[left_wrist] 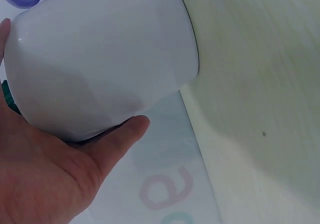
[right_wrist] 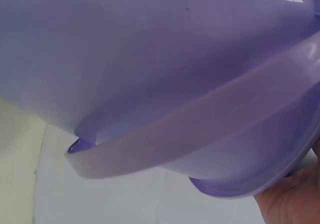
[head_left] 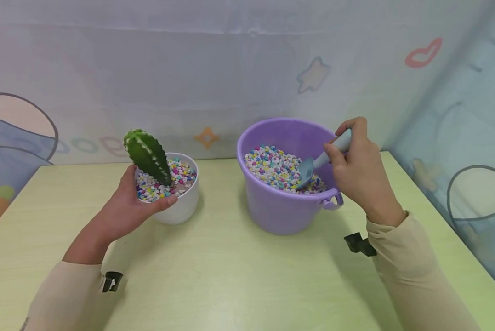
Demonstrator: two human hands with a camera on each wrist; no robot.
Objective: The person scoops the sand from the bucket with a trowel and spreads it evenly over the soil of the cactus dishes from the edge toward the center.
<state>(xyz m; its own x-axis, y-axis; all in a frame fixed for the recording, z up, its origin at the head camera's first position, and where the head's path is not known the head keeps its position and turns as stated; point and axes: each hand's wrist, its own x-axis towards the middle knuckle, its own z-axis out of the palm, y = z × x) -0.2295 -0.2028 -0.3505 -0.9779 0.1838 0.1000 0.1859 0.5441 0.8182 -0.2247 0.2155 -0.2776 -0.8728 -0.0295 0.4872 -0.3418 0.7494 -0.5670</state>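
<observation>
My left hand (head_left: 123, 209) grips a white flower pot (head_left: 183, 209) from its left side, thumb along the near rim. In the pot a green cactus (head_left: 150, 156) leans to the left among multicoloured pebbles (head_left: 182, 170), with a brownish patch near its base. My right hand (head_left: 363, 172) holds a light blue toy shovel (head_left: 321, 160) by its handle. The shovel's blade touches the pebbles (head_left: 270, 165) inside a purple bucket (head_left: 278, 214). In the left wrist view the pot's smooth wall (left_wrist: 105, 59) fills much of the picture, fingers against it.
The bucket's carrying handle (right_wrist: 200, 134) hangs along its outside in the right wrist view. Both containers stand toward the back of a pale wooden table (head_left: 230, 280). Behind them hangs a printed cloth backdrop (head_left: 168, 78), and another printed cloth (head_left: 479, 119) borders the right side.
</observation>
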